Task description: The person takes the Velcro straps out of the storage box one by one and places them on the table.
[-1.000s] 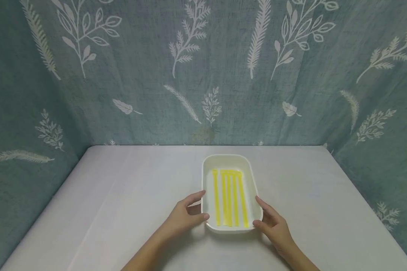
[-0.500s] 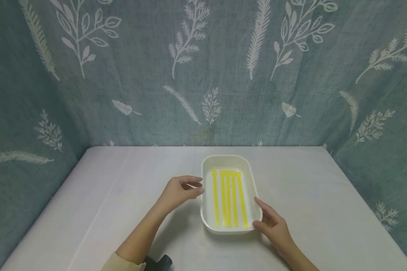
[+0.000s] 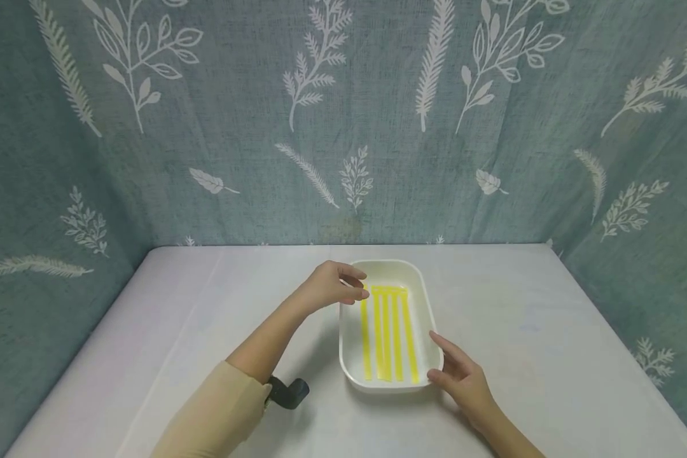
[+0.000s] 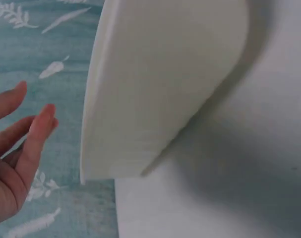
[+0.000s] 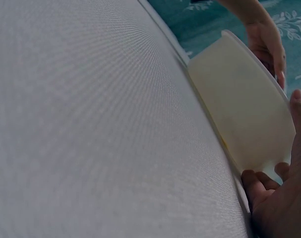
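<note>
White round-cornered tray (image 3: 352, 346), yellow strips (image 3: 387, 337) lengthwise inside, left hand (image 3: 338, 284) above, fingers loosely parted, holding nothing, right hand (image 3: 462, 376) gripping near corner

Leaf-print cloth (image 3: 389, 121) behind white tabletop (image 3: 515, 318)

Soft, diffuse light falls on the desk (image 3: 521, 318), leaving blurred shadows beside the dish (image 3: 386, 273). Both wrist views look dimmer (the right one shows fanning, moiré-like lines).
</note>
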`<state>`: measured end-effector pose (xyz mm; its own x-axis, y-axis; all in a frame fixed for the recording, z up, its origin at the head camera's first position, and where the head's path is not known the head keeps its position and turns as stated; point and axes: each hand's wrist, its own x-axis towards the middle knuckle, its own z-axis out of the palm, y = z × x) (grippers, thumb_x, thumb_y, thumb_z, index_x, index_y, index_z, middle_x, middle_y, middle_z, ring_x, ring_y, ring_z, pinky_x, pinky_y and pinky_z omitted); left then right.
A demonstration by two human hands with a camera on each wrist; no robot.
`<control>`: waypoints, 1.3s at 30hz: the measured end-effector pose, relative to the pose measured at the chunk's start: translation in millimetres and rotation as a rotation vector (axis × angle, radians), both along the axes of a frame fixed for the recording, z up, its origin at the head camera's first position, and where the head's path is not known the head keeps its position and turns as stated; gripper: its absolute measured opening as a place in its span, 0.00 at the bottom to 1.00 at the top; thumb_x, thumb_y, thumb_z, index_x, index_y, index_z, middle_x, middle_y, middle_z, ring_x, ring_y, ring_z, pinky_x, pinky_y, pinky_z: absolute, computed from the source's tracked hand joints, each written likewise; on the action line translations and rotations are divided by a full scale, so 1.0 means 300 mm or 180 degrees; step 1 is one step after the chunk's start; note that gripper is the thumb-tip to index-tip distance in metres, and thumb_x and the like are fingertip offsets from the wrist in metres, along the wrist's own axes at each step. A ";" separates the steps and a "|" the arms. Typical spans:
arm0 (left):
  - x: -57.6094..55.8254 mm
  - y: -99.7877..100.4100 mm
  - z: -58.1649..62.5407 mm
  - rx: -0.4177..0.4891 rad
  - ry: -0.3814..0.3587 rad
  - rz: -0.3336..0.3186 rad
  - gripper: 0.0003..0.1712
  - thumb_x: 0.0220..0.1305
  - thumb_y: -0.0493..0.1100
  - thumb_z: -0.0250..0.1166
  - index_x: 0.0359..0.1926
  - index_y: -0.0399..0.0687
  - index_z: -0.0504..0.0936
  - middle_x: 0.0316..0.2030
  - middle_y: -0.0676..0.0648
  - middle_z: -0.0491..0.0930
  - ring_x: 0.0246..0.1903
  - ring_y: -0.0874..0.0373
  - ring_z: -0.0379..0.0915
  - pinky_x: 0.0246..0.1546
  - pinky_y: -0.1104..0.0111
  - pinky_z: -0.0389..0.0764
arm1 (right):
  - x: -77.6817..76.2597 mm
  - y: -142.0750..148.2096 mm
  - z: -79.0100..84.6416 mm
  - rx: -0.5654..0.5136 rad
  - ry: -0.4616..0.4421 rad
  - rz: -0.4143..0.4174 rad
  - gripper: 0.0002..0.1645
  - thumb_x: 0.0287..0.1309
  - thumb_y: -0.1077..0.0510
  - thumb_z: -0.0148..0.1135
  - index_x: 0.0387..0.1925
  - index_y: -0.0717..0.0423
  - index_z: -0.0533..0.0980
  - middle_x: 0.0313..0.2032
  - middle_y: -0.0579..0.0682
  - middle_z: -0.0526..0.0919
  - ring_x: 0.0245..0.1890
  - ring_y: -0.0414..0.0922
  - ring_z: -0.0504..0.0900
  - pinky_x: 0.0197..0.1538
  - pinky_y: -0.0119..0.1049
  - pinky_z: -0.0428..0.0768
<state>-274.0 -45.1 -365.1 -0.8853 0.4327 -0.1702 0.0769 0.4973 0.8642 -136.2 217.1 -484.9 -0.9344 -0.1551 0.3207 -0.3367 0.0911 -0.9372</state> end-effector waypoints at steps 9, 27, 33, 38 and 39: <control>-0.062 0.093 -0.001 0.0050 -0.0386 0.0167 0.32 0.59 0.41 0.67 0.62 0.34 0.70 0.53 0.37 0.76 0.50 0.43 0.77 0.52 0.59 0.78 | -0.001 0.003 0.000 -0.0155 0.0200 0.0170 0.34 0.54 0.76 0.57 0.63 0.73 0.60 0.62 0.29 0.66 0.62 0.27 0.65 0.58 0.23 0.70; -0.012 0.321 -0.112 0.1221 -0.0301 0.2665 0.29 0.61 0.38 0.62 0.62 0.35 0.67 0.61 0.36 0.67 0.63 0.43 0.62 0.64 0.56 0.65 | 0.003 -0.004 0.011 -0.0259 -0.0090 0.0029 0.34 0.55 0.74 0.59 0.64 0.68 0.62 0.60 0.37 0.71 0.56 0.32 0.74 0.51 0.28 0.77; 0.004 0.359 -0.151 0.1386 -0.0173 0.3295 0.25 0.61 0.38 0.62 0.59 0.38 0.71 0.59 0.38 0.71 0.62 0.45 0.64 0.65 0.57 0.64 | 0.005 -0.011 0.001 -0.0185 -0.0148 -0.0012 0.34 0.56 0.73 0.59 0.64 0.67 0.63 0.61 0.37 0.70 0.56 0.31 0.74 0.50 0.28 0.78; 0.009 0.352 -0.171 0.1110 -0.0130 0.3347 0.26 0.61 0.38 0.63 0.60 0.42 0.71 0.60 0.41 0.71 0.63 0.45 0.64 0.64 0.57 0.65 | 0.002 -0.010 0.006 -0.0183 -0.0063 0.0015 0.34 0.55 0.74 0.60 0.64 0.67 0.63 0.60 0.34 0.71 0.56 0.32 0.74 0.50 0.28 0.78; 0.013 0.350 -0.178 0.1067 -0.0124 0.3372 0.26 0.61 0.38 0.63 0.60 0.43 0.71 0.61 0.42 0.72 0.63 0.46 0.64 0.64 0.57 0.66 | 0.001 -0.009 0.008 -0.0192 -0.0071 0.0012 0.35 0.55 0.74 0.60 0.64 0.66 0.63 0.60 0.34 0.71 0.56 0.32 0.74 0.50 0.28 0.78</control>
<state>-270.1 59.9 -418.4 -0.8310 -0.5100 -0.2220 -0.2787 0.0363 0.9597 -135.8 214.3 -482.5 -0.9408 -0.1397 0.3087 -0.3161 0.0331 -0.9482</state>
